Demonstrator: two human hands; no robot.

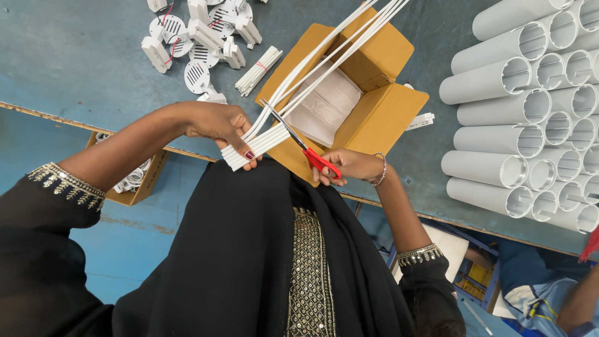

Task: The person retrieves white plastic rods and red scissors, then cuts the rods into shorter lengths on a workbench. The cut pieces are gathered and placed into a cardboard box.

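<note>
In the head view, the left hand (218, 125) is closed around a bundle of white strips (253, 146). The fingers (240, 122) are curled together over the top of the bundle and the thumb presses from below, so the cut ends stick out in a flat fan near the person's chest. From the hand, the strips run long and thin up to the right, across an open cardboard box (374, 122) and out of the picture.

The right hand (349, 165) holds scissors with red handles (306, 153). The fingers are shut through the handle loops. The blades are a little apart and touch the strips just beside the left hand, above the box corner.

The box lies on a blue table (93, 62), close to its near edge, with white sheets inside. To the right, well apart from the hands, lies a stack of white tubes (524, 112). At the top left lie small white plastic parts (199, 37). Between these and the box the table surface is bare. A smaller box with white pieces (134, 181) hangs under the table edge near the left forearm.
</note>
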